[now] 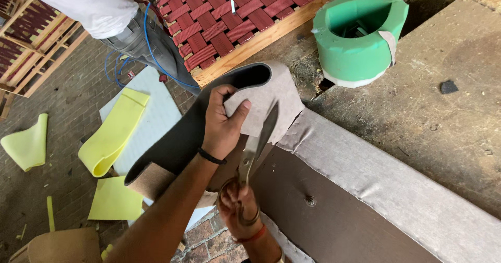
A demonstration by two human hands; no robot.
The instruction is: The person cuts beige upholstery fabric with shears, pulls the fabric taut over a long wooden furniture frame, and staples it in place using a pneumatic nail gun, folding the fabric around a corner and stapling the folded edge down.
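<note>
Two hands engaged: your left hand pinches the grey fabric flap upright, your right hand grips open scissors against it, above the fabric-edged board.

Floor: brick paving, left of frame, lay in daylight.
Scraps: yellow foam pieces were strewn lower left.
Frames: red-webbed wooden frames sat at top.
Upper right: green foam roll stood on grey slab.

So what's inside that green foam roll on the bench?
Inside the green foam roll, a few dark, rod-like objects poke up in the shadowed hollow. What they are is unclear, and the foam wall hides their lower parts and the bottom.
</note>
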